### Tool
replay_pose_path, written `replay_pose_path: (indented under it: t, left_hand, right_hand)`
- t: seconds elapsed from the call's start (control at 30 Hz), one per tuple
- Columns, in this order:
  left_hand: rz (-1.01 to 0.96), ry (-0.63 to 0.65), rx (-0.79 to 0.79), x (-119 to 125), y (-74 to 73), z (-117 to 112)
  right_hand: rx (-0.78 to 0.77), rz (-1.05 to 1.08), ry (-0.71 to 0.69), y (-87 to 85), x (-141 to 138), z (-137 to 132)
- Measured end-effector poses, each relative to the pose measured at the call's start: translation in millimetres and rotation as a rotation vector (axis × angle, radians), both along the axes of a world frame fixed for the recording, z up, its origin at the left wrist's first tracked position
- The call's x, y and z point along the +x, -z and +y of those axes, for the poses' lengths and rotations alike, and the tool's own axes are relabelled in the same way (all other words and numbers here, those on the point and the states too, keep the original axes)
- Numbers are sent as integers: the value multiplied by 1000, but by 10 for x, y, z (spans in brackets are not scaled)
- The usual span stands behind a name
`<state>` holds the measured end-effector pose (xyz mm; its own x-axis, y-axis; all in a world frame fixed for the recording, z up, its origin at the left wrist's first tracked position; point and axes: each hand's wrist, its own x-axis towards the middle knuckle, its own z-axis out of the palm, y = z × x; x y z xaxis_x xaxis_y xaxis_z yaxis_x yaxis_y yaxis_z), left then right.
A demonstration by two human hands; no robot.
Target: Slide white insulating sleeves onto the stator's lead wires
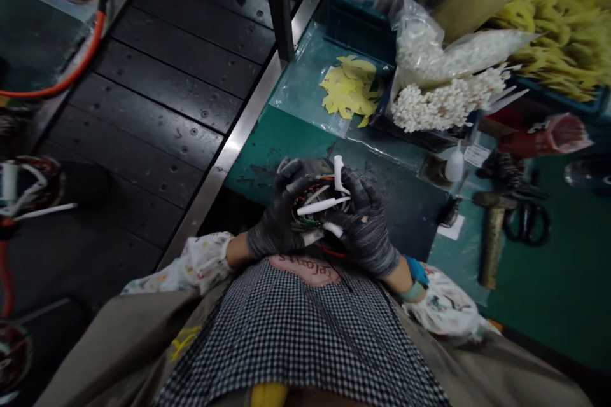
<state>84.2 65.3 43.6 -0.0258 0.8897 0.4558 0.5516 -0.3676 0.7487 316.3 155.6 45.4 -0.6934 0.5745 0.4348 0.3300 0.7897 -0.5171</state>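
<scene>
A round motor stator sits between my hands at the near edge of the green bench, close to my checked apron. Wires and white insulating sleeves stick out of its opening, and one sleeve stands up at its far side. My left hand, in a grey glove, curls around the left side of the stator. On the right side, my right hand is closed against the rim with its fingers bent near the sleeves. The palms and some fingertips hide part of the stator.
Yellow insulation pieces lie on plastic film beyond my hands. Behind are bags of white tubes in a bin. A hammer, scissors and a small white bottle lie right. Leftward runs a slatted conveyor carrying another stator.
</scene>
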Motion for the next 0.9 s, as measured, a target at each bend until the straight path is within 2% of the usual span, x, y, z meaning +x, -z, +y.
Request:
replay_pose_path:
  t: [0.1, 0.17, 0.4, 0.63, 0.77, 0.9]
  left_hand:
    - [-56, -81, -33, 99, 165, -59]
    - [-62, -86, -68, 128, 178, -55]
    - [6, -91, -99, 237, -71, 62]
    - [192, -30, -80, 270, -183, 172]
    - [205, -15, -71, 248, -208, 210]
    - [191, -14, -80, 248, -240, 246]
  right_hand:
    - [-16, -38, 10, -30, 9, -46]
    - [-70, -53, 12, -77, 46, -22]
    - [-279, -82, 17, -123, 316, 279]
    - [-136, -155, -187, -91, 309, 494]
    - [-107, -222, -93, -48, 326, 402]
    - [-91, -398, 45, -49, 323, 292]
